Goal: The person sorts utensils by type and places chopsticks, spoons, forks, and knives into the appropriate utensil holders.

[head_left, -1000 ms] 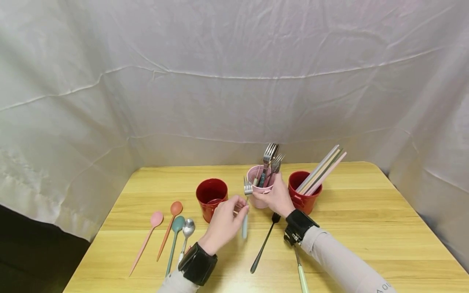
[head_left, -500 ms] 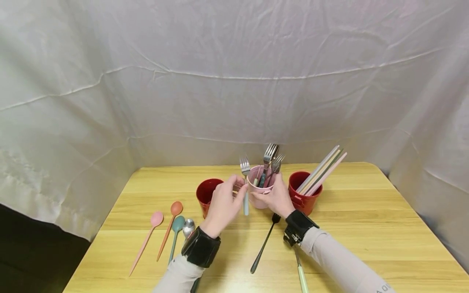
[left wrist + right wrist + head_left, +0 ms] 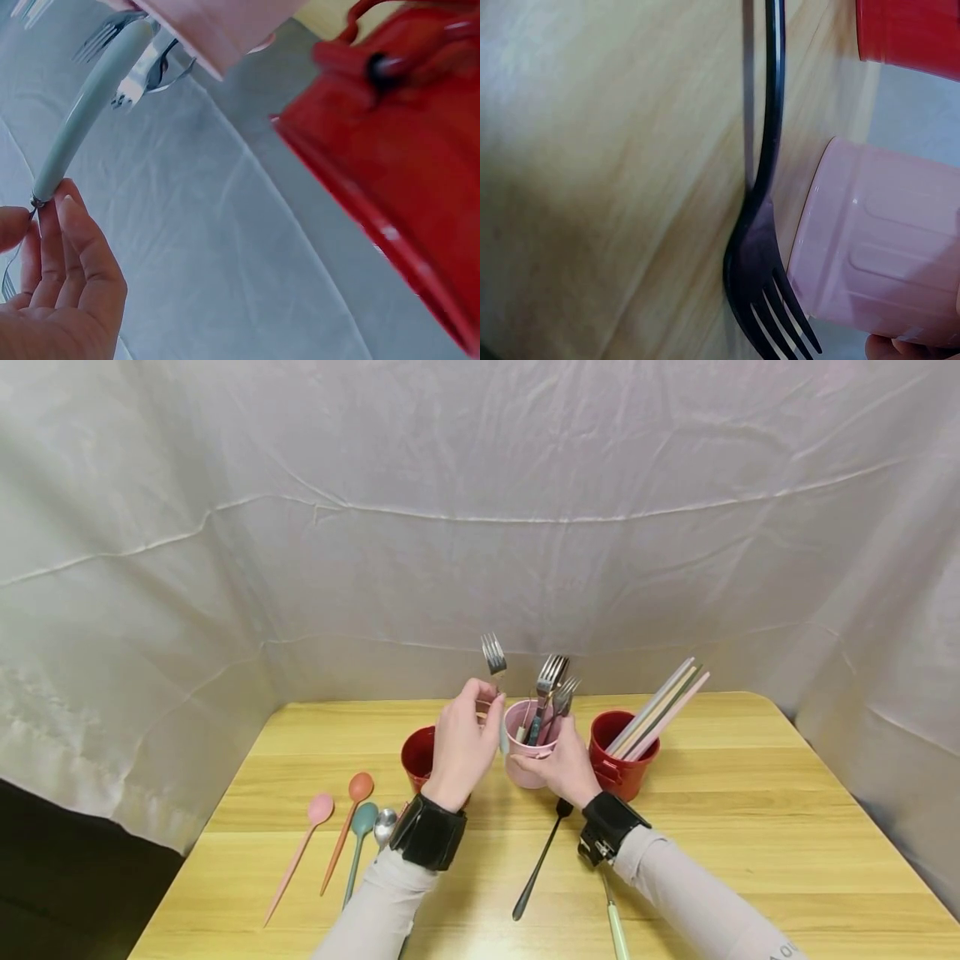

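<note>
My left hand pinches a fork at its neck, tines up, beside the left rim of a pink bucket. In the left wrist view its pale blue handle stretches from the fingertips toward that bucket. With thumb and fingers my right hand holds the bucket's right front side; only its fingertips show in the right wrist view. Several forks stand inside the bucket, tines up. On the table in front lies a black fork, its tines near the bucket's base.
A red bucket stands behind my left hand, partly hidden. To the right, another red bucket holds several straight sticks. Pink, orange, teal and silver spoons lie at left. A green-handled utensil lies near the front.
My left hand has risen and moved toward the back with the fork, lifting it from in front of the pink bucket to above rim height. My right hand has stayed on the bucket.
</note>
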`<state>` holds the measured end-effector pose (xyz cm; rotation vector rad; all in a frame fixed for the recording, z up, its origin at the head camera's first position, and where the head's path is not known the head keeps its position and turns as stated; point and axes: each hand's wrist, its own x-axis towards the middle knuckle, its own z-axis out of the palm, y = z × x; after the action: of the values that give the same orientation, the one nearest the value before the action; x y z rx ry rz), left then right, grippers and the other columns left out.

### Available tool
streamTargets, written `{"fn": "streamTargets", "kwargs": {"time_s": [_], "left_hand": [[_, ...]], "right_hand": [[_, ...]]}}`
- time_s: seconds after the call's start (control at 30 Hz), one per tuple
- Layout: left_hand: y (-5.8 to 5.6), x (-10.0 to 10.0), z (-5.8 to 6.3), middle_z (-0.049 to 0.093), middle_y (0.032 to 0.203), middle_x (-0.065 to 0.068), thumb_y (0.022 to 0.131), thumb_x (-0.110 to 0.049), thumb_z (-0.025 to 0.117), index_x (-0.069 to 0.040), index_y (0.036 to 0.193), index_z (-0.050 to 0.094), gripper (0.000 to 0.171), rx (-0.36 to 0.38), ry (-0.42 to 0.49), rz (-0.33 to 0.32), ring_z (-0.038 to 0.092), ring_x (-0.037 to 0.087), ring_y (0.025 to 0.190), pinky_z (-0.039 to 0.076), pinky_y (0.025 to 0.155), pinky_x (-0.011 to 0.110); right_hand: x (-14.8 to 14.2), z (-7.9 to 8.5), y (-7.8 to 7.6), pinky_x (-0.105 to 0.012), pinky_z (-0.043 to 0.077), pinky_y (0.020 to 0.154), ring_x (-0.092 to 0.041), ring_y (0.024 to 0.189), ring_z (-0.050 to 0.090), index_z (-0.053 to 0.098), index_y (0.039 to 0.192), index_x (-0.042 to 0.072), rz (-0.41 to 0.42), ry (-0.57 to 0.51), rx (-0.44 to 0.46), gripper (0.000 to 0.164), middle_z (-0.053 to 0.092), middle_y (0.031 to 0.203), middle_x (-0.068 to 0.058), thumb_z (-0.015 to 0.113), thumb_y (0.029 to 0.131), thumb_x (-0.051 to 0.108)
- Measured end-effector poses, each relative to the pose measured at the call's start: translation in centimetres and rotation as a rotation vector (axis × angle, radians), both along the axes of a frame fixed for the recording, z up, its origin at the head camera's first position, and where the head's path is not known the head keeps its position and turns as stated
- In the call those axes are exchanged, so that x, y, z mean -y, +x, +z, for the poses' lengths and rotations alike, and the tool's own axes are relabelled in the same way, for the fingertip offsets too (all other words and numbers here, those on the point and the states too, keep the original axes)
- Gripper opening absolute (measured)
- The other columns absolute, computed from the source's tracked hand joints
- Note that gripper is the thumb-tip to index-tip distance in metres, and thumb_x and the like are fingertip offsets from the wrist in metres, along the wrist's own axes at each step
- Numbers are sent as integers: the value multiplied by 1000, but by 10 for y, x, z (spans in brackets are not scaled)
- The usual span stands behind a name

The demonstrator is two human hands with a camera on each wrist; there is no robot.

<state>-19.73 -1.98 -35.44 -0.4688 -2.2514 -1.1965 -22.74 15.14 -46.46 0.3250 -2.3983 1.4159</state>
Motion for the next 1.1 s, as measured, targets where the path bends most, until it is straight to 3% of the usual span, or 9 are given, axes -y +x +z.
{"fn": "streamTargets", "kwargs": {"time_s": [0.2, 0.43, 0.73, 1.1], "left_hand": [[-10, -10, 6, 70, 89, 3, 93, -20, 59, -9, 95, 59, 11, -18, 5, 11, 66, 13, 79, 55, 66, 29], [-20, -20, 3, 70, 90, 3, 93, -20, 58, -9, 96, 60, 12, -4, 2, 4, 65, 15, 80, 54, 66, 32], [-30, -30, -5, 70, 91, 2, 94, -22, 58, -11, 97, 61, 12, 58, -48, 10, 64, 16, 83, 51, 67, 35], [-36, -37, -16, 70, 92, 1, 93, -21, 59, -14, 96, 63, 9, 156, -155, 30, 65, 17, 82, 51, 70, 37]], "right_hand": [[-1, 0, 0, -43, 52, 82, -24, 95, 59, 37, 127, 0, 15, -7, -2, 82, 57, 110, -13, 86, 66, 26], [-1, -2, -3, -43, 50, 85, -24, 97, 59, 35, 130, 2, 18, -1, -1, 87, 57, 113, -12, 87, 65, 27], [-1, -2, -3, -41, 51, 84, -24, 93, 59, 35, 127, 4, -25, 30, 29, 87, 57, 109, -12, 87, 63, 30], [0, -3, -6, -44, 49, 89, -28, 99, 58, 37, 124, 1, -43, 30, 51, 86, 57, 112, -16, 87, 62, 34]]}}
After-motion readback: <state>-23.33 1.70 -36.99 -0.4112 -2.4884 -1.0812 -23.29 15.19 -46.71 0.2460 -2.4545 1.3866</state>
